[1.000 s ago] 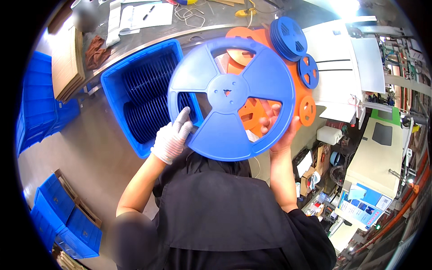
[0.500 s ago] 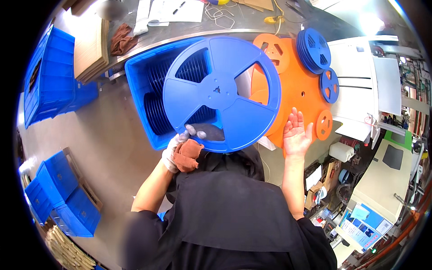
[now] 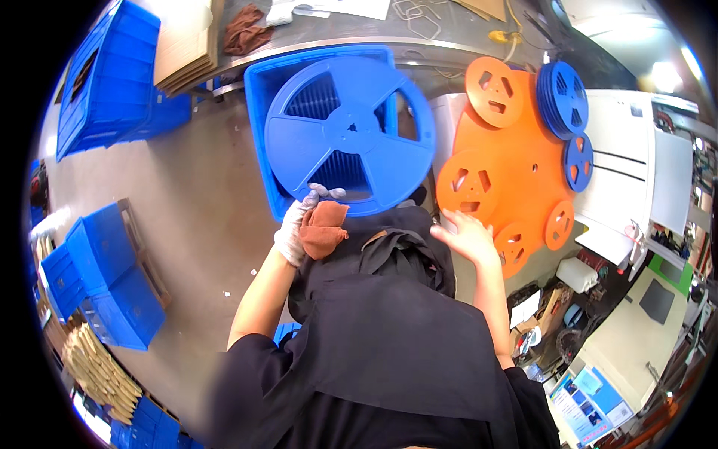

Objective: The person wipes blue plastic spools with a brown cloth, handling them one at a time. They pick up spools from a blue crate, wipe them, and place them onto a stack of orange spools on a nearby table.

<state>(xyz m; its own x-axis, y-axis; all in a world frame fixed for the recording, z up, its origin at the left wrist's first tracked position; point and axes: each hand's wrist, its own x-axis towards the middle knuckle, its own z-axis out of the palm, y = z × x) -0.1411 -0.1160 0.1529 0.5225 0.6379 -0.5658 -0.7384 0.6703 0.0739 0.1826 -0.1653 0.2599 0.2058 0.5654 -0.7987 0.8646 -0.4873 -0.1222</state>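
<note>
A large blue plastic reel (image 3: pixel 396 170) with cut-out windows is held over a blue bin (image 3: pixel 258 112) full of stacked reels. My left hand (image 3: pixel 290 238), in a whitish glove, grips the reel's near rim. A folded brown cloth (image 3: pixel 324 229) is in the same hand, against the palm. Bare and with fingers apart, my right hand (image 3: pixel 471 239) is off the reel, near the edge of a big orange disc (image 3: pixel 512 161). Smaller orange reels (image 3: pixel 467 182) sit around that disc, along with a stack of blue reels (image 3: pixel 566 97).
A metal workbench (image 3: pixel 329 36) runs along the far side, with another brown cloth (image 3: pixel 247 30) and cardboard sheets (image 3: pixel 183 45) on it. Blue crates (image 3: pixel 112 90) stand at left, more blue crates (image 3: pixel 112 262) below them. White equipment (image 3: pixel 617 142) stands at right.
The blue reel has moved farther down over the bin and looks smaller. My right hand has turned from palm up and come inward to the left. The whole view has shifted somewhat.
</note>
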